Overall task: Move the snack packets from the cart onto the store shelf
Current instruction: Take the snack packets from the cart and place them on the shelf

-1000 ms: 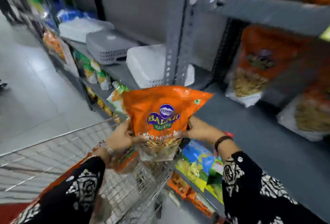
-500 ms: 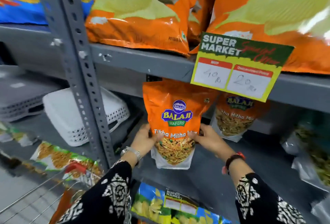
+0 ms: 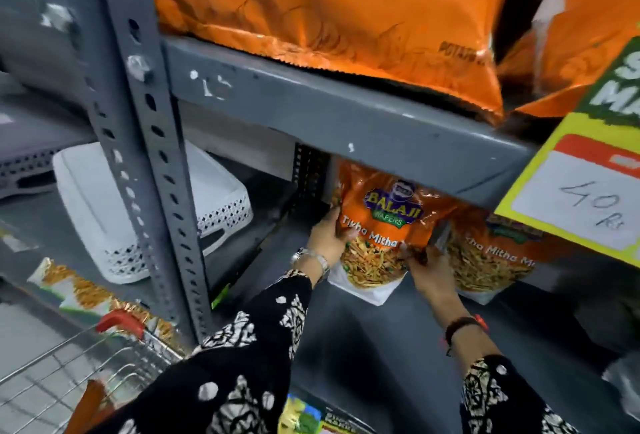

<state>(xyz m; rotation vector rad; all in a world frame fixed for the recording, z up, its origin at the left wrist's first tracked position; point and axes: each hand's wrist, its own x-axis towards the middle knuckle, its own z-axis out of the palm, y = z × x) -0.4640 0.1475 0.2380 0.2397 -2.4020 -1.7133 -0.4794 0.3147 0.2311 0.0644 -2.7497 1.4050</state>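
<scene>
Shelf lip hid the held packet's top, price card got cropped at the right edge, second packet was blurry.

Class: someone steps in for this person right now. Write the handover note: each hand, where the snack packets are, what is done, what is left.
Left hand: grips the left edge of the orange snack packet.
Right hand: grips its lower right edge.
Packet: upright on the middle shelf, tucked under the shelf above, beside a matching packet on its right. Whether its base rests fully on the shelf cannot be told.
Done: this packet is at its spot.
Left: let go, then go to the cart for more; something orange shows in it at the lower left.
</scene>
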